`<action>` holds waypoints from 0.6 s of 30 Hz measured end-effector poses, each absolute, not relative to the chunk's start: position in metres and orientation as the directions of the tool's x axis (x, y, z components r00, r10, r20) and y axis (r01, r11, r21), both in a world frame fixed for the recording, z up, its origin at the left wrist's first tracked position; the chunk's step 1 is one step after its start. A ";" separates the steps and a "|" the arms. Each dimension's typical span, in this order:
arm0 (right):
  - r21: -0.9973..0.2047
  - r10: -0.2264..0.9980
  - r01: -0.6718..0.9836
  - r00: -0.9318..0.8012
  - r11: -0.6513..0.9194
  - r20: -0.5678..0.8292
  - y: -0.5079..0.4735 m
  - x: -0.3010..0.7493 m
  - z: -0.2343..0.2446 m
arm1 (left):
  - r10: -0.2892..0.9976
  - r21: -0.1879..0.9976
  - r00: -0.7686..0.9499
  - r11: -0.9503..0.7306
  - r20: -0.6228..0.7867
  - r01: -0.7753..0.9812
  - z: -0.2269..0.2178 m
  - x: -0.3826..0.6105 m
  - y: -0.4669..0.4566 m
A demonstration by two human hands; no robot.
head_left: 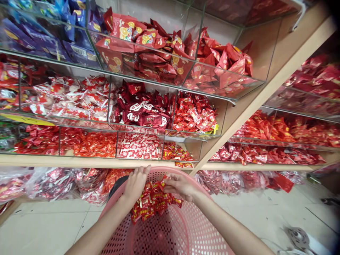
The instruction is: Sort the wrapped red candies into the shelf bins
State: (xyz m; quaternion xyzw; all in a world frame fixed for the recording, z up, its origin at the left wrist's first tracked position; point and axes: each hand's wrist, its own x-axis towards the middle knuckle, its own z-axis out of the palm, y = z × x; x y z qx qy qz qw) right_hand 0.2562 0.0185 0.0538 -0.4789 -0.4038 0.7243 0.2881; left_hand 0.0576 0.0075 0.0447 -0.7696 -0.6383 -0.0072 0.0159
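Both my hands are over a pink perforated basket (170,233) in front of glass sweet bins. My left hand (136,184) and my right hand (180,186) are closed together on a heap of small red-wrapped candies (152,203), lifted above the basket's inside. Some candies hang down from the bunch between my palms. The nearest bin (176,153) on the lowest shelf holds the same kind of small red and yellow candies.
Tiered glass bins (138,117) hold red, white and blue wrapped sweets. A wooden shelf edge (79,161) runs in front of me. Clear bags of candy (53,184) lie on the floor under the shelf. Pale floor tiles show on both sides.
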 end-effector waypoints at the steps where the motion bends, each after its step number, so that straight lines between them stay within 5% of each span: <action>1: -0.865 0.801 0.025 -0.366 -0.502 -0.475 0.017 0.256 0.048 | 0.982 -0.022 0.188 -0.187 0.028 0.982 0.046 0.058 0.007; 5: -0.870 0.818 0.187 -0.295 -0.456 -0.493 0.013 0.255 0.026 | 0.981 -0.034 0.194 -0.193 0.026 0.981 0.048 0.060 0.006; 18: -0.801 0.768 0.236 -0.234 -0.550 -0.596 0.004 0.237 0.005 | 0.979 -0.067 0.200 -0.198 0.036 0.978 0.048 0.063 0.007</action>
